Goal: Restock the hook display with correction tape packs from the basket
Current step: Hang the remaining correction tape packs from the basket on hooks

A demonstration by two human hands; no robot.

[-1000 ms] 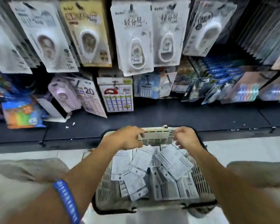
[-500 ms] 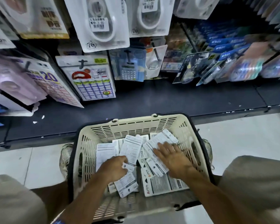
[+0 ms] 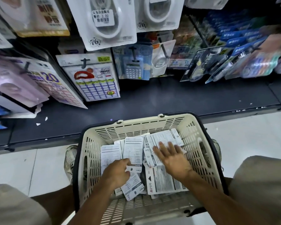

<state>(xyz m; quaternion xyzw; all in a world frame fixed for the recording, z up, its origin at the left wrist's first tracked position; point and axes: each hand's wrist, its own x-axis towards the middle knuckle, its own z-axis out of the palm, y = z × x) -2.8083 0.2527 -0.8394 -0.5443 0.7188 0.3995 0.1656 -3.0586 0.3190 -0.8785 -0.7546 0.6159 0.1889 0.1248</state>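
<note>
A cream plastic basket (image 3: 136,127) with a dark rim stands on the floor between my knees. Several white correction tape packs (image 3: 162,181) lie in it face down, loosely piled. My left hand (image 3: 118,172) is inside the basket, its fingers curled round the lower edge of one upright pack (image 3: 133,151). Flat over the packs on the right side, my right hand (image 3: 172,158) rests with fingers spread and straight. Above, white correction tape packs (image 3: 104,21) hang on the hook display.
A dark shelf ledge (image 3: 169,98) runs just beyond the basket. Label sheets (image 3: 94,78), a calculator pack (image 3: 133,64) and blue and pastel packs (image 3: 243,59) hang on lower hooks. Pale tiled floor (image 3: 250,135) lies on both sides.
Both hands left the basket's far rim and went down into the pile. The view tilted down and came closer. The left hand took hold of a pack; the right hand's fingers spread.
</note>
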